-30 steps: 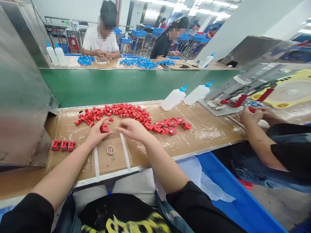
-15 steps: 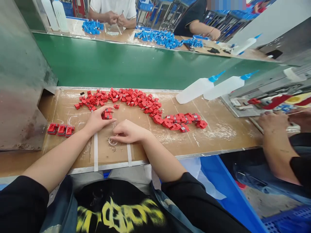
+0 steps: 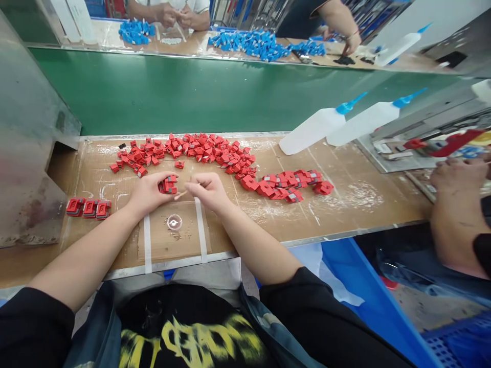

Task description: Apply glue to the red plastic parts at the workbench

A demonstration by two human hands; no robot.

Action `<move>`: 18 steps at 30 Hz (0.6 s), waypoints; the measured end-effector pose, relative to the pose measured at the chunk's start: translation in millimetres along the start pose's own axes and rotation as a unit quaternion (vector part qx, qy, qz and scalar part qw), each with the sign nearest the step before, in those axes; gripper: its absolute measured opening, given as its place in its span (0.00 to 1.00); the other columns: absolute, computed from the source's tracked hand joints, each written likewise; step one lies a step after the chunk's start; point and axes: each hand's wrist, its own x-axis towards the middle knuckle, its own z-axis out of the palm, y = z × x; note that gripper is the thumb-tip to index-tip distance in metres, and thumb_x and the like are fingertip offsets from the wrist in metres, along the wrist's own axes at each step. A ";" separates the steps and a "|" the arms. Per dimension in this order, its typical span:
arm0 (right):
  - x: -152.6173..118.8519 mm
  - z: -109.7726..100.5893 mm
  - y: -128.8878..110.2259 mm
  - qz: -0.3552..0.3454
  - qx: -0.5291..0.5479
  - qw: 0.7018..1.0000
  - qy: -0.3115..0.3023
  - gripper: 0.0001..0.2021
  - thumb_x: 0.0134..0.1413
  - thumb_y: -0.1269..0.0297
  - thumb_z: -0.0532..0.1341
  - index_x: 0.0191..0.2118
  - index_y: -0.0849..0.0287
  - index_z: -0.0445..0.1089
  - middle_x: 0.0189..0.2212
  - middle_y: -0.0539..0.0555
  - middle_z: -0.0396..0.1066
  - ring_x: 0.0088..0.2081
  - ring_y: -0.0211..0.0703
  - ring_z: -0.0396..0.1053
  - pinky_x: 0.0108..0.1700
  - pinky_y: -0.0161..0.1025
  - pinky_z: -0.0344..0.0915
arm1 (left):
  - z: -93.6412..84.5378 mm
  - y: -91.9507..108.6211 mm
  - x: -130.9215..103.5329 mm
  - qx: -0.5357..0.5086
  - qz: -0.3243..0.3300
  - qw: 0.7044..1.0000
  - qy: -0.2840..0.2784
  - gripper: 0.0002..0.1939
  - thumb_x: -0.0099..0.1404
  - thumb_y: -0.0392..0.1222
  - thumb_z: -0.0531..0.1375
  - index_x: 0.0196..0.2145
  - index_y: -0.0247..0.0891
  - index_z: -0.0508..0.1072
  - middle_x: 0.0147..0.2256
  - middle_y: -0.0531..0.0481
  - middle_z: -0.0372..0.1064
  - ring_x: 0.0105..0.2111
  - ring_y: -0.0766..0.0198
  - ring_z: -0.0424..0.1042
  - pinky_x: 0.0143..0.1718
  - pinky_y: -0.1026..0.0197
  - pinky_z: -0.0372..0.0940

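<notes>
My left hand (image 3: 149, 194) is wrapped round a red plastic part (image 3: 168, 185) with grey pieces in it. Just right of it, my right hand (image 3: 207, 190) pinches a thin wooden stick (image 3: 181, 194), whose tip points toward my left fingers. A small round clear dish (image 3: 174, 222) lies below both hands on a cardboard sheet (image 3: 169, 244) taped down with white strips. Behind my hands a curved heap of red parts (image 3: 203, 148) runs to a group of red parts with grey pieces (image 3: 287, 183). Several similar parts (image 3: 89, 207) stand in a row at the left.
Two white bottles with blue tips (image 3: 315, 130) (image 3: 364, 122) lean at the back right. A metal housing (image 3: 30, 153) bounds the left side. A co-worker's hands (image 3: 458, 179) are at the right. Beyond the green panel (image 3: 172, 92), people work by blue parts (image 3: 253, 45).
My right hand has risen from the dish, bringing the stick near the red part and uncovering the dish. Across the panel, a person's arm has reached down to a black pile.
</notes>
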 end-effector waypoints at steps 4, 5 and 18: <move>6.4 4.8 9.2 0.017 -0.004 0.995 0.099 0.28 0.61 0.41 0.62 0.22 0.58 0.56 0.20 0.46 0.52 0.25 0.34 0.48 0.29 0.36 0.49 | 1.7 -0.6 -0.1 0.043 0.013 0.999 -0.002 0.29 0.57 0.57 0.71 0.54 0.44 0.78 0.45 0.49 0.80 0.43 0.54 0.78 0.49 0.56 0.68; 7.0 6.4 10.5 0.016 -0.012 0.995 0.097 0.28 0.61 0.40 0.62 0.22 0.58 0.57 0.21 0.46 0.52 0.26 0.34 0.49 0.30 0.36 0.49 | 2.1 -0.7 -0.1 0.047 0.019 0.999 -0.001 0.29 0.57 0.57 0.71 0.54 0.44 0.78 0.46 0.49 0.80 0.44 0.54 0.78 0.49 0.56 0.68; 7.0 12.0 13.8 -0.019 -0.098 0.989 0.111 0.28 0.64 0.43 0.59 0.22 0.58 0.55 0.21 0.45 0.50 0.25 0.34 0.48 0.29 0.36 0.47 | -0.3 3.8 -0.5 0.036 0.015 0.999 0.003 0.24 0.57 0.55 0.71 0.50 0.43 0.80 0.43 0.51 0.80 0.42 0.55 0.78 0.42 0.59 0.65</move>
